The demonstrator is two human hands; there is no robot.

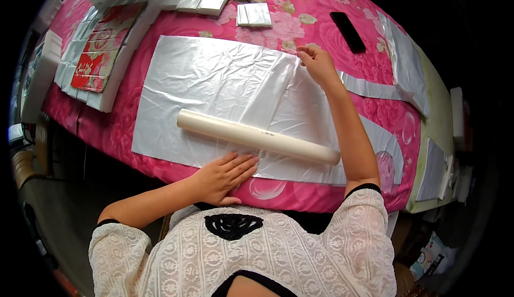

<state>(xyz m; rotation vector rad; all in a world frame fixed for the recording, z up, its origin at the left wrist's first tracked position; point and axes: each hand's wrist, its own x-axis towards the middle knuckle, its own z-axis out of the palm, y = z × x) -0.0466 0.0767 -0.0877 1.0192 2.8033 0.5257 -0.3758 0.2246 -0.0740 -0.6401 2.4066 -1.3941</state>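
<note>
A large silvery plastic sheet (187,77) lies spread over the table in front of me, wrinkled toward its far side. Across its near half rests a cream-white plastic pipe (257,137), slanting down to the right, with neither hand on it. My left hand (227,176) lies flat with fingers stretched out on the sheet's near edge, just below the pipe. At the sheet's far right corner, my right hand (315,61) pinches the edge between thumb and fingers. My right forearm passes close by the pipe's right end and covers part of the sheet.
A pink flowered tablecloth (278,195) covers the table. Folded silvery packets (206,0) and a smaller stack (254,15) sit at the far side. A black phone (347,32) lies far right, near more silvery film (404,61). To the left is a red patterned packet (104,48) on white foam.
</note>
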